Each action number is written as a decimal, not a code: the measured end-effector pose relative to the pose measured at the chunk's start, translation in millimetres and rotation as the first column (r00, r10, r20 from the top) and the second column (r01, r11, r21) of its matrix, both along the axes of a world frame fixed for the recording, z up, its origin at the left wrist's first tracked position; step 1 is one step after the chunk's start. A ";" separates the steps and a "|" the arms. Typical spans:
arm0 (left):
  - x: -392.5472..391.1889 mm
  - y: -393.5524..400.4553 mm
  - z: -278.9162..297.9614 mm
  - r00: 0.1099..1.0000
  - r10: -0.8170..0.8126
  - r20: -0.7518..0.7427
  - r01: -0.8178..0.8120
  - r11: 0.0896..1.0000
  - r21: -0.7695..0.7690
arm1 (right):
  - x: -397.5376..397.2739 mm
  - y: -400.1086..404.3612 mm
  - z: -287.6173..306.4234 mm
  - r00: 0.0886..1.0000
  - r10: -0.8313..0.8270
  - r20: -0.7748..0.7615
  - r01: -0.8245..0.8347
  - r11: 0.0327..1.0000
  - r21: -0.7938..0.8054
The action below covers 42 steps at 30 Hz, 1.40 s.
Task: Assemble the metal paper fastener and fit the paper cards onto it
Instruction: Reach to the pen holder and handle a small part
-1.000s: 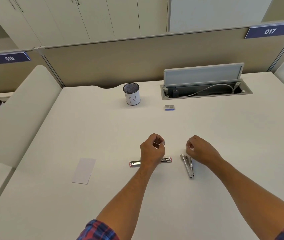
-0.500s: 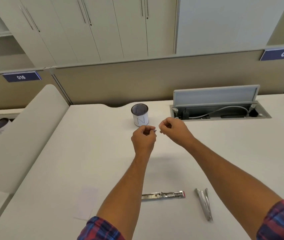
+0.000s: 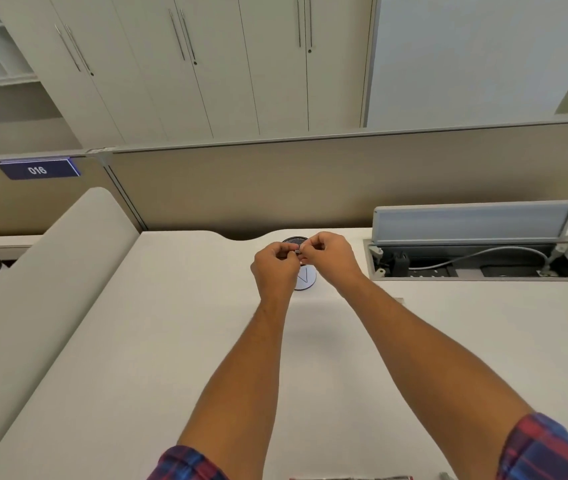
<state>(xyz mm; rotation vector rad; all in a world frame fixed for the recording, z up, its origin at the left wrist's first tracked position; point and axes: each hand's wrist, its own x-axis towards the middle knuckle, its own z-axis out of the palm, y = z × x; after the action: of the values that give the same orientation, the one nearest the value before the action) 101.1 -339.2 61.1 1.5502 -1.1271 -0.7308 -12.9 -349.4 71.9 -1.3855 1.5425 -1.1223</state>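
Both hands raised over the white desk [image 3: 171,341], fingertips meeting: left hand [image 3: 275,268] and right hand [image 3: 331,258] each pinch a small metal fastener piece [image 3: 297,251] between curled fingers; too small to make out its shape. They sit right in front of a mesh pen cup [image 3: 305,277], near the open cable tray [image 3: 476,261]. A fastener bar [image 3: 348,477] lies on the desk at the bottom frame edge, mostly cut off.

two hands [image 3: 305,261], one small metal piece [image 3: 297,251], one mesh cup [image 3: 305,277], one desk [image 3: 137,341]
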 end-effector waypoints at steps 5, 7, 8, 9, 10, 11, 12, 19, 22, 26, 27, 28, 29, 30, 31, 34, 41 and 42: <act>8.3 -14.9 -8.3 0.996 -0.037 0.080 0.037 0.999 -0.002 | 7.8 -19.4 -10.4 0.999 -0.031 0.034 0.029 0.998 0.055; 10.3 -20.3 -11.2 0.992 -0.055 0.118 0.054 0.999 0.008 | 9.0 -23.8 -13.6 0.999 -0.040 0.027 0.038 0.997 0.065; 10.5 -22.9 -12.6 0.987 -0.068 0.143 0.067 0.998 0.015 | 8.9 -25.5 -15.3 0.999 -0.043 0.024 0.041 0.997 0.068; 10.7 -25.0 -13.8 0.983 -0.080 0.168 0.078 0.997 0.018 | 8.5 -27.2 -16.8 0.999 -0.045 0.021 0.043 0.997 0.070; 10.4 -27.1 -15.2 0.978 -0.089 0.189 0.087 0.996 0.020 | 7.7 -28.9 -18.6 0.999 -0.046 0.016 0.045 0.996 0.073; 9.9 -29.1 -16.5 0.973 -0.095 0.211 0.093 0.995 0.020 | 6.6 -30.6 -20.0 0.999 -0.047 -0.002 0.047 0.996 0.075; 9.5 -30.2 -17.7 0.967 -0.101 0.233 0.099 0.995 0.022 | 5.3 -32.0 -21.1 0.998 -0.045 -0.035 0.047 0.996 0.072; 6.0 -32.6 -21.5 0.937 -0.123 0.326 0.120 0.992 0.030 | 3.1 -34.4 -22.4 0.985 -0.024 -0.169 0.032 0.998 0.045; 6.1 -33.5 -21.4 0.929 -0.123 0.349 0.119 0.992 0.031 | 4.7 -34.3 -20.9 0.976 -0.020 -0.215 0.029 0.999 0.036; 7.8 -36.9 -21.6 0.920 -0.118 0.374 0.112 0.993 0.037 | 5.8 -35.7 -19.9 0.959 -0.022 -0.283 0.027 1.000 0.012; 8.1 -37.8 -21.8 0.918 -0.115 0.380 0.108 0.993 0.038 | 5.6 -36.1 -19.9 0.958 -0.021 -0.287 0.026 1.000 0.012; 8.4 -38.3 -22.1 0.916 -0.113 0.385 0.106 0.994 0.039 | 5.4 -36.2 -20.0 0.957 -0.019 -0.288 0.024 1.000 0.013; 8.5 -38.8 -22.5 0.914 -0.112 0.390 0.105 0.994 0.040 | 5.4 -36.2 -20.4 0.957 -0.015 -0.289 0.021 1.000 0.016; 8.5 -38.8 -22.9 0.912 -0.111 0.394 0.103 0.994 0.042 | 5.6 -35.7 -20.9 0.957 -0.011 -0.291 0.017 1.000 0.019; 8.5 -38.6 -23.2 0.913 -0.108 0.394 0.100 0.994 0.042 | 6.0 -35.0 -21.4 0.955 -0.006 -0.297 0.013 1.000 0.020; 8.2 -37.9 -23.9 0.919 -0.097 0.382 0.093 0.995 0.028 | 7.6 -33.0 -22.7 0.944 0.008 -0.330 -0.005 1.000 0.012; 8.0 -32.4 -25.5 0.911 -0.093 0.402 0.113 0.993 -0.025 | 4.9 -27.6 -22.6 0.942 0.012 -0.336 -0.023 0.999 -0.028; 7.3 -30.7 -25.4 0.907 -0.090 0.412 0.116 0.993 -0.038 | 3.1 -25.7 -22.7 0.944 0.005 -0.330 -0.020 0.999 -0.041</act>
<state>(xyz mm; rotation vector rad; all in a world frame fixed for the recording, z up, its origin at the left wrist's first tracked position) 108.4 -370.0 35.7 1.6446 -1.5363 -0.4407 -9.8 -375.1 49.2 -1.6770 1.7468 -0.9548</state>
